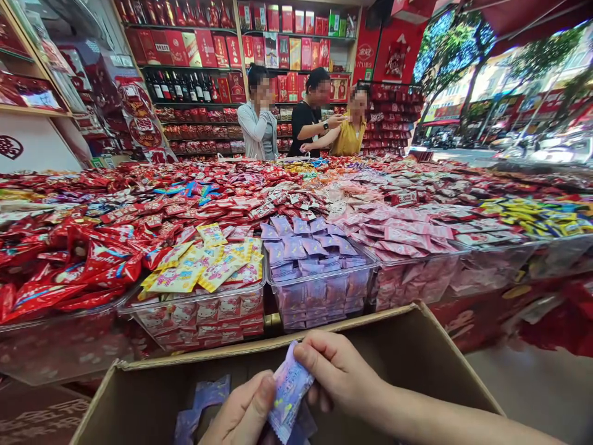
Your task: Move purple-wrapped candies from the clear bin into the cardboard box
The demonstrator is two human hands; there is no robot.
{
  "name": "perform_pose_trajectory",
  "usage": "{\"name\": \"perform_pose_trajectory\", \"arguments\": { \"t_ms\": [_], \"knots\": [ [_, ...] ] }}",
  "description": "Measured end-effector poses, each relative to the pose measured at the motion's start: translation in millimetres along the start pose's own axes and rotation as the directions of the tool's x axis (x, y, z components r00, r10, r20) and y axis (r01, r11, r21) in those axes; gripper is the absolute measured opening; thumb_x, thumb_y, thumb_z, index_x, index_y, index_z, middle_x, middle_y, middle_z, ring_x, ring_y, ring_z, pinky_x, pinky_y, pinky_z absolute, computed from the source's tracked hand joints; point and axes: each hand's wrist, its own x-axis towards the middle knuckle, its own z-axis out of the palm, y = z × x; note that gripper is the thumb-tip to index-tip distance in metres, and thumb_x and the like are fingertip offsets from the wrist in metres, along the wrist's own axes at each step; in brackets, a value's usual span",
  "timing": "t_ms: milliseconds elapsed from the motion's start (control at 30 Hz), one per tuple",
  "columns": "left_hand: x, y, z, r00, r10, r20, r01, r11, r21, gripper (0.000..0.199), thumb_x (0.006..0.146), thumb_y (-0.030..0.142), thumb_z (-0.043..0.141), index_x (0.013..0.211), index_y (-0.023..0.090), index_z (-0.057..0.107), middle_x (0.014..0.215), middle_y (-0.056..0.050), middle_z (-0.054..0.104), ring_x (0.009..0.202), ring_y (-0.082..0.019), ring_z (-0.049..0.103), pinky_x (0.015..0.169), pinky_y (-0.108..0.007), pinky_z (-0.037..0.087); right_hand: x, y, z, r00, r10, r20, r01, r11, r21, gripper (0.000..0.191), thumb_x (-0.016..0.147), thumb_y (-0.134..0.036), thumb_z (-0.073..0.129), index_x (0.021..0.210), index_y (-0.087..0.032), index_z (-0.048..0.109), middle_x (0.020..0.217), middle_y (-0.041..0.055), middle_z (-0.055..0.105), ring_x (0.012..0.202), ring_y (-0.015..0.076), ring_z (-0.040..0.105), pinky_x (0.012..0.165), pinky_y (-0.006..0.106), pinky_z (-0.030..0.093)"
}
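Note:
Between my two hands is a purple candy packet (290, 389), tilted, with yellow marks and print on its wrapper. My left hand (243, 411) pinches its left side with the thumb on top. My right hand (340, 374) grips its upper right edge between thumb and fingers. Both hands are over an open cardboard box (393, 352). Inside the box, at the left, lie several loose purple packets (210, 392); my left hand hides part of them. Beyond the box stands a clear plastic bin (324, 278) filled with rows of similar purple packets (301, 247).
Left of that bin is a bin of yellow and white packets (204, 266), then large red packets (83, 272). Pink packets (398, 228) lie to the right. The box's front rim (259, 346) is close to the bins. Several people (310, 117) stand behind the display before shelves (194, 49).

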Motion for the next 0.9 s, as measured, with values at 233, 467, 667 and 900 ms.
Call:
{"name": "perform_pose_trajectory", "arguments": {
  "t_ms": [233, 467, 667, 900],
  "knots": [
    [3, 2, -3.1, 0.970, -0.204, 0.135, 0.242, 0.879, -0.412, 0.084, 0.057, 0.082, 0.020, 0.074, 0.010, 0.061, 0.035, 0.000, 0.049, 0.029, -0.005, 0.035, 0.034, -0.016, 0.022, -8, -15, -16, 0.728, -0.665, 0.166, 0.640, 0.573, -0.512, 0.020, 0.084, -0.025, 0.043, 0.092, -0.017, 0.060, 0.075, 0.0051, 0.063, 0.069, 0.0115, 0.056, 0.063, 0.020, 0.043],
    [-9, 24, -4.4, 0.988, -0.095, -0.118, 0.019, 0.848, -0.530, 0.041, 0.068, 0.038, 0.062, 0.099, 0.015, 0.051, 0.033, 0.005, 0.052, 0.030, -0.005, 0.038, 0.036, -0.014, 0.029, -15, -19, -17, 0.680, -0.670, 0.299, 0.695, 0.456, -0.556, 0.031, 0.080, -0.011, 0.039, 0.107, -0.019, 0.053, 0.108, 0.0119, 0.054, 0.098, 0.0157, 0.051, 0.080, 0.026, 0.043],
    [-9, 23, -4.2, 0.960, -0.101, -0.263, -0.013, 0.916, -0.400, 0.042, 0.067, 0.040, 0.062, 0.099, 0.016, 0.049, 0.036, 0.005, 0.054, 0.033, -0.006, 0.041, 0.037, -0.014, 0.030, -9, -10, -6, 0.935, -0.355, -0.009, 0.337, 0.895, -0.291, 0.024, 0.084, -0.026, 0.040, 0.101, -0.016, 0.053, 0.077, 0.0039, 0.058, 0.067, 0.0108, 0.052, 0.061, 0.022, 0.044],
    [-9, 21, 0.6, 0.970, -0.075, -0.232, 0.011, 0.965, -0.263, 0.049, 0.063, 0.052, 0.062, 0.097, 0.017, 0.052, 0.039, 0.006, 0.052, 0.036, -0.008, 0.043, 0.038, -0.017, 0.033, -5, -4, -1, 0.994, -0.111, -0.017, 0.109, 0.987, -0.121, 0.026, 0.073, -0.036, 0.056, 0.087, -0.014, 0.058, 0.060, -0.0033, 0.046, 0.053, 0.0063, 0.037, 0.048, 0.018, 0.031]
  ]
}}
